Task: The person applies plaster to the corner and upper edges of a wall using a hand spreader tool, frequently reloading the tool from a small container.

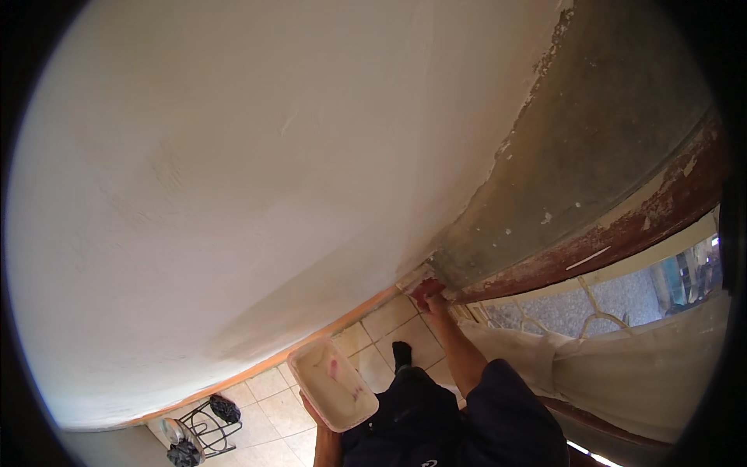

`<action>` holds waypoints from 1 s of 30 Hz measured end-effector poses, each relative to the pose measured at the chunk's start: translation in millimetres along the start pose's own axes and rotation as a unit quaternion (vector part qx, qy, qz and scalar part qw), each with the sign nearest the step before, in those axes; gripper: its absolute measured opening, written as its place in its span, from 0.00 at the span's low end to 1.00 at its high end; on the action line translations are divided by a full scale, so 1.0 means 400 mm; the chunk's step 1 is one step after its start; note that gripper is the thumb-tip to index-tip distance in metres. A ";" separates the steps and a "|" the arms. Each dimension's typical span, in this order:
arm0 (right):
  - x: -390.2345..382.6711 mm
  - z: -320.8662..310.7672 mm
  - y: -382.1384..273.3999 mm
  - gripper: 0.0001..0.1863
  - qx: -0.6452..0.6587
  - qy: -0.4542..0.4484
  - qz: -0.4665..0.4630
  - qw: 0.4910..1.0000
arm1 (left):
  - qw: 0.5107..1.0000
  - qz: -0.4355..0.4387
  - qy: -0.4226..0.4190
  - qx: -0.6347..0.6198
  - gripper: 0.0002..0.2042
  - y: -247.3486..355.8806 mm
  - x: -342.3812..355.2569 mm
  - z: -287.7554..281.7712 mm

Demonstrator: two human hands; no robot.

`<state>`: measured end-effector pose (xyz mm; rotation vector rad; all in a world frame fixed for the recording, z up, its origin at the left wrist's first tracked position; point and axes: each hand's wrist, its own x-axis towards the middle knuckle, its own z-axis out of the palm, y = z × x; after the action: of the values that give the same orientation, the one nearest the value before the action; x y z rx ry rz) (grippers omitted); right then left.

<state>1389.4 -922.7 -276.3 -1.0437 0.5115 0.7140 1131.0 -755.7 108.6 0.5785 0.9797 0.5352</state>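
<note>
My left hand grips the side of a white rectangular tub, which has pale creamy material and pink smears inside. My right hand reaches forward, closed on a flat red tool whose exact kind I cannot make out. The red tool is at the low corner where the white plastered wall meets the rough grey wall section, close beside the window's reddish band; whether it touches the surface is unclear.
A tiled floor runs along an orange skirting strip. A black metal-framed stool or rack with dark bags stands lower left. On the right are a peeling red band, a barred window and a pale curtain. My dark-socked foot shows below.
</note>
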 end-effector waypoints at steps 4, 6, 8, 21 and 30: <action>0.010 0.017 0.020 0.22 0.047 0.086 0.011 0.995 | 0.999 0.012 -0.006 -0.032 0.16 -0.004 0.005 -0.001; -0.024 0.050 0.001 0.22 0.068 0.085 0.006 0.994 | 0.999 0.029 -0.002 -0.013 0.15 -0.013 0.009 -0.011; -0.074 0.078 -0.034 0.21 0.053 0.069 -0.005 0.996 | 0.999 0.030 0.010 0.028 0.15 0.007 -0.010 0.015; -0.150 0.248 -0.231 0.15 0.027 0.066 -0.019 0.997 | 0.997 0.039 0.025 -0.061 0.16 0.013 -0.021 0.025; -0.256 0.304 -0.290 0.12 0.030 0.049 -0.095 0.994 | 0.959 -0.030 -0.249 -0.133 0.32 -0.087 0.100 -0.227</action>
<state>1412.6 -878.4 -86.2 -1.0579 0.5065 0.4778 1075.1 -736.0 21.6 0.4094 0.4351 0.4279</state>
